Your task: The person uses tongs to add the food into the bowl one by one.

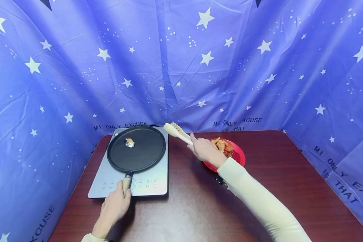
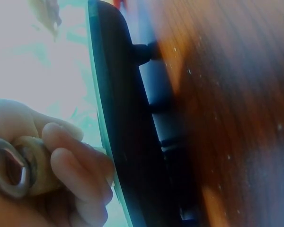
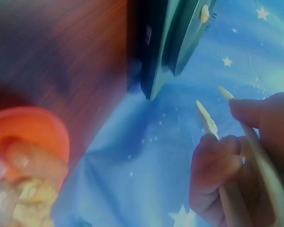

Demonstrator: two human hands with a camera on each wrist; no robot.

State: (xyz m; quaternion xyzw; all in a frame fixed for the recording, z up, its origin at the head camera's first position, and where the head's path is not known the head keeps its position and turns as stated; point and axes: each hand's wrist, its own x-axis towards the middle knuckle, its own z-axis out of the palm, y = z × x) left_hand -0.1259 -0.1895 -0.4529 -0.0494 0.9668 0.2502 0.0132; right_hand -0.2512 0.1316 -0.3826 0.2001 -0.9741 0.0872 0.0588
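Note:
My left hand grips the wooden handle of a flat black frying pan. In the left wrist view, the fingers curl round the handle near its metal hanging ring. A small food piece, pale and shiny with a yellowish edge, lies in the upper left part of the pan. My right hand holds cream-coloured tongs, which point left toward the pan. Their tips stand apart with nothing between them. Below the right wrist, a red plate of fried food pieces is partly hidden.
Beneath the pan is a silver induction cooker with touch controls at its front. Both cooker and plate stand on a dark red wooden table. Blue star-printed curtains hang behind and on both sides.

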